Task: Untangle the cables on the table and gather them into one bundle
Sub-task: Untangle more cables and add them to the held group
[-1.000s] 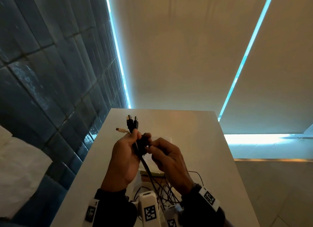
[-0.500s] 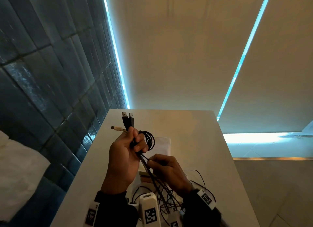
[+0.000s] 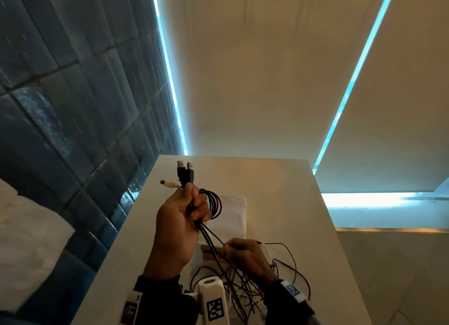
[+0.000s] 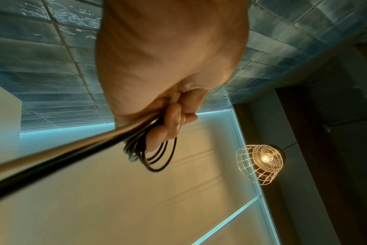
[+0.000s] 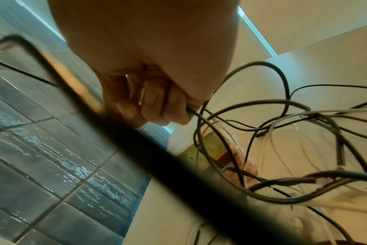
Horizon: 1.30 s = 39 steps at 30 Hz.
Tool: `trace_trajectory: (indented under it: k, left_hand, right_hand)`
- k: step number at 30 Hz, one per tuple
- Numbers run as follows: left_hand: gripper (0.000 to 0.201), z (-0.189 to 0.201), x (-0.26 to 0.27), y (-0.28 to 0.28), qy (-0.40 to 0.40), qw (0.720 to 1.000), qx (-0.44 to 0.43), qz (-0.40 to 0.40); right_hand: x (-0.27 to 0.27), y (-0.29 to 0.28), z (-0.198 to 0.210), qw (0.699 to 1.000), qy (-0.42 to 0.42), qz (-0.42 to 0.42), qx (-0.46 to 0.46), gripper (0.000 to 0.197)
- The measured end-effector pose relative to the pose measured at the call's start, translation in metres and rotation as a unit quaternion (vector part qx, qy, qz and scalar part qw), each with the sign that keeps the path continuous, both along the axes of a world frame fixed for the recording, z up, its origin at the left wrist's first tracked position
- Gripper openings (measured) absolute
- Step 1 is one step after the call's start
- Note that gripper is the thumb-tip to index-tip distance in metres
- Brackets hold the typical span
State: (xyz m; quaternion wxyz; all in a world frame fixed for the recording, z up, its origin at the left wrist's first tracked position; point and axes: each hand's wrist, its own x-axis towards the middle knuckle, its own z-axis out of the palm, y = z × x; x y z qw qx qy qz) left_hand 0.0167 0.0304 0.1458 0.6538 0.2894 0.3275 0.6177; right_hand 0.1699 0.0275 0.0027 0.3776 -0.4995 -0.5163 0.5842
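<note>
My left hand (image 3: 192,203) is raised above the white table (image 3: 279,191) and grips a bundle of cables. Two black USB plugs (image 3: 185,173) and a pale plug (image 3: 168,184) stick up out of the fist, and a small black coil (image 3: 215,203) hangs at its right side; the left wrist view shows that coil (image 4: 157,159) under the curled fingers. Black strands run down from the fist to my right hand (image 3: 239,250), lower and nearer, which pinches a thin black cable (image 5: 194,114). A loose tangle of black and white cables (image 3: 243,290) lies on the table below both wrists.
A white cloth or paper (image 3: 233,213) lies on the table behind the hands. A dark blue tiled wall (image 3: 73,130) runs along the table's left edge. A white cushion (image 3: 26,239) sits low on the left. A caged lamp (image 4: 262,160) hangs overhead.
My right hand has let go near the left fist and dropped down along the strands toward the tangle. The left hand lifted the bundle slightly, and the small black coil now shows beside it.
</note>
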Motion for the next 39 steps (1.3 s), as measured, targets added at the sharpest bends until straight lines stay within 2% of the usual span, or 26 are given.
trace_trajectory:
  k: [5, 9, 14, 17, 20, 25, 29, 34, 39]
  left_hand:
    - [0.026, 0.003, -0.002, -0.002, 0.025, 1.0, -0.002, 0.009]
    - [0.031, 0.005, -0.002, -0.002, 0.076, 0.997, -0.014, 0.027]
    - [0.031, 0.004, 0.005, -0.003, 0.124, 0.991, -0.034, 0.048]
    - [0.031, 0.002, 0.011, -0.004, 0.135, 0.987, -0.056, 0.061]
    - [0.031, 0.001, 0.012, -0.004, 0.108, 0.99, -0.059, 0.069]
    - [0.028, 0.002, 0.007, -0.004, 0.015, 0.999, -0.03, 0.008]
    - [0.022, 0.003, 0.004, -0.003, -0.027, 0.999, 0.007, 0.017]
    - [0.025, 0.0, 0.005, -0.001, -0.019, 0.999, 0.032, 0.017]
    - [0.031, 0.0, 0.004, -0.001, -0.023, 0.999, 0.032, 0.014]
  right_hand:
    - [0.005, 0.005, -0.018, 0.999, -0.043, -0.009, 0.002, 0.017]
    - [0.006, 0.014, 0.001, 0.993, -0.09, -0.073, 0.016, 0.023]
    - [0.001, 0.02, 0.074, 0.991, 0.034, -0.112, 0.071, 0.016]
    - [-0.005, 0.013, 0.117, 0.982, 0.083, -0.059, 0.157, 0.016]
    - [-0.011, 0.007, 0.133, 0.975, 0.106, 0.012, 0.193, 0.017]
    - [-0.014, 0.0, 0.121, 0.981, 0.099, 0.075, 0.147, 0.02]
    - [-0.009, 0.001, 0.107, 0.986, 0.104, 0.066, 0.113, 0.021]
    - [-0.006, 0.005, 0.079, 0.991, 0.078, 0.065, 0.093, 0.025]
    - [-0.002, 0.009, 0.052, 0.996, 0.013, 0.049, 0.074, 0.026]
